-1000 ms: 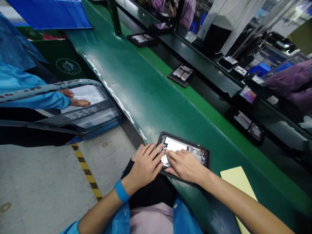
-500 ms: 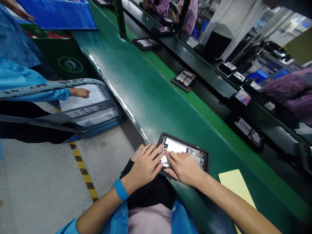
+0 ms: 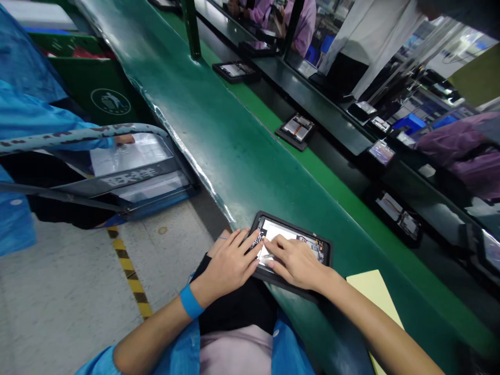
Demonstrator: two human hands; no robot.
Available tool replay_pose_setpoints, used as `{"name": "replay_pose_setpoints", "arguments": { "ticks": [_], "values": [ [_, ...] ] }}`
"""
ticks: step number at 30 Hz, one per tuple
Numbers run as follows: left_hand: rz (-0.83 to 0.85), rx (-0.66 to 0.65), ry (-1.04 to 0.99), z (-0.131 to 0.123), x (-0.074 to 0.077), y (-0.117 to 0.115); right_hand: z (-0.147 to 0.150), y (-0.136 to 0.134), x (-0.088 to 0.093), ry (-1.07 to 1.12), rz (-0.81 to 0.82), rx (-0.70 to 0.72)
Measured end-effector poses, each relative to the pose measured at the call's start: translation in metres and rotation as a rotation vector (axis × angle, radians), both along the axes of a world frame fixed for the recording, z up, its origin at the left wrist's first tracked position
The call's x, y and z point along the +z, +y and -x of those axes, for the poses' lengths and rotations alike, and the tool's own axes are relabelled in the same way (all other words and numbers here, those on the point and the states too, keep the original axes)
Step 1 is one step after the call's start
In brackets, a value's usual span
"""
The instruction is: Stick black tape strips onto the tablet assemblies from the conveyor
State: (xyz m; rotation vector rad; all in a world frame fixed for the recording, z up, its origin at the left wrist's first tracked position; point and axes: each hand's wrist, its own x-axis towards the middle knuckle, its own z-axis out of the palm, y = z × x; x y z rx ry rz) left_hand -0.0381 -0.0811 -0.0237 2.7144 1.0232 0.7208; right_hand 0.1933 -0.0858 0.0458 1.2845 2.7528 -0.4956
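An opened tablet-like device (image 3: pixel 312 240) in a black frame lies at the near edge of the green bench (image 3: pixel 250 172), its white and circuit parts facing up. My left hand (image 3: pixel 230 260), with a blue wristband, rests on the device's left side, fingers spread. Over the middle of the device is my right hand (image 3: pixel 295 260), fingers bent and tips down on the inner parts near the left fingertips. Whether something small is between those fingertips is hidden.
Yellow paper (image 3: pixel 375 297) lies right of the device, under my right forearm. More opened devices (image 3: pixel 297 128) sit on the line beyond the bench. A metal-railed cart (image 3: pixel 144 177) and a person in blue (image 3: pixel 35 114) are at left. A green post (image 3: pixel 191 31) rises from the bench.
My right hand has shifted slightly, its fingers more arched over the device. The blue bin at upper left has gone from view, and the person's hand by the cart has drawn back left.
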Motion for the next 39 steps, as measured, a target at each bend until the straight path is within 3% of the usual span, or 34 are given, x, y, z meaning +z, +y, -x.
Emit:
{"name": "replay_pose_setpoints", "arguments": {
  "ticks": [7, 20, 32, 39],
  "values": [
    [-0.037, -0.012, 0.048, 0.002, 0.009, 0.003, -0.002, -0.001, -0.005, -0.011, -0.038, -0.005],
    [0.049, -0.009, -0.043, 0.003, 0.000, 0.001, 0.004, 0.004, -0.001, -0.094, -0.091, 0.087],
    [0.090, -0.008, -0.035, 0.002, 0.004, 0.001, 0.002, 0.009, -0.008, 0.098, -0.106, -0.119],
    [0.068, -0.011, -0.029, 0.003, 0.010, 0.001, 0.013, 0.021, -0.011, 0.056, -0.125, -0.211]
  ]
}}
